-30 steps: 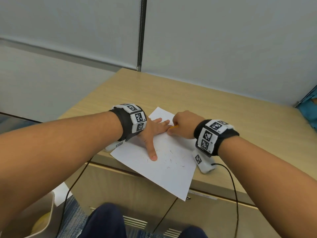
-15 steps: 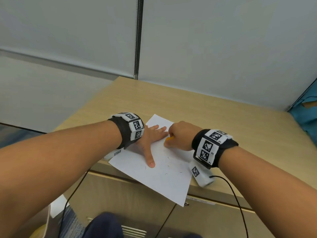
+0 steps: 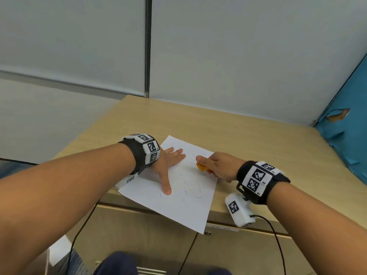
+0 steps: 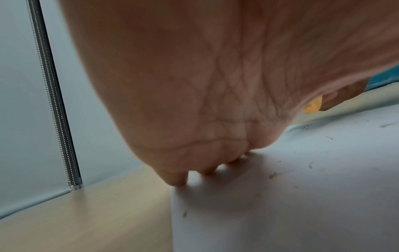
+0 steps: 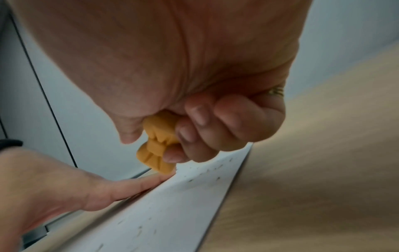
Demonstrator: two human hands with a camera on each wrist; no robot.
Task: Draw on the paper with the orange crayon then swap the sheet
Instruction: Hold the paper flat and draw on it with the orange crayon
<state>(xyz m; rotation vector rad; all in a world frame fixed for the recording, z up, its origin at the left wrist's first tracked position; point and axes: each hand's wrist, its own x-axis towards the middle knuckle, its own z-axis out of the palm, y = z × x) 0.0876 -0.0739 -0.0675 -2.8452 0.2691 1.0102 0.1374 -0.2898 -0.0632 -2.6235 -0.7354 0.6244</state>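
1. Orange crayon (image 5: 156, 145), a short chunky moulded wax piece, is pinched in the right hand (image 3: 219, 167) between thumb and curled fingers, its lower tip at the white sheet of paper (image 3: 178, 187) near the sheet's far right part; whether the tip touches cannot be told for sure.
2. Left hand (image 3: 166, 165) lies flat on the paper with fingers spread and straight, pressing the sheet down. The two hands are close together but not touching in the head view.
3. Paper rests on the light wooden cabinet top (image 3: 258, 139), turned at an angle, with its near corner hanging past the front edge.
4. Progress, as I judge it: drawing is under way. Small dark scattered marks show on the sheet, but any orange strokes are too faint to make out. The sheet swap is not yet done, and no second sheet is visible on the top.
5. Containers: none stands on the cabinet top. The cabinet doors below are closed, so their contents are hidden.
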